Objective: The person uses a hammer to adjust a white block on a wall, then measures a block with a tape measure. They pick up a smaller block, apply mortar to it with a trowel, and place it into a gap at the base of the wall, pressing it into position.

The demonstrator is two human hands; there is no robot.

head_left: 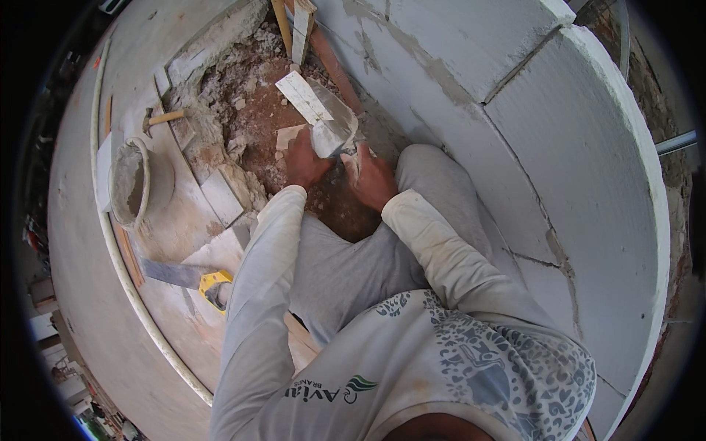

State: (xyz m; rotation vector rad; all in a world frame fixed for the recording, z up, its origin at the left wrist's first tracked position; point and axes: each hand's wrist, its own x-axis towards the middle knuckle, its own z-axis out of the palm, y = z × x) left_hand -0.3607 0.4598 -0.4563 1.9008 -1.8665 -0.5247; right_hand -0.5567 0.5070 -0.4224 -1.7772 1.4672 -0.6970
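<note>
My left hand (305, 159) is closed, its fingers against the near left side of a pale grey, mortar-smeared piece (329, 137) low by the wall. My right hand (371, 178) is bent closed at the right end of that piece, thumb and fingers drawn together. Whatever lies inside its grip is hidden. A flat whitish strip (304, 96) rests slantwise just beyond my hands. Beneath them is reddish-brown broken soil (261, 110), and a small pale tile-like fragment (289, 137) lies beside my left hand.
The grey block wall (581, 147) curves along my right. To the left stand a mortar-coated bucket (140, 182), a hammer (163, 119), and a handsaw (184, 275) with a yellow handle. Wooden stakes (301, 29) rise at the far end. A long pale pipe (121, 261) crosses the floor.
</note>
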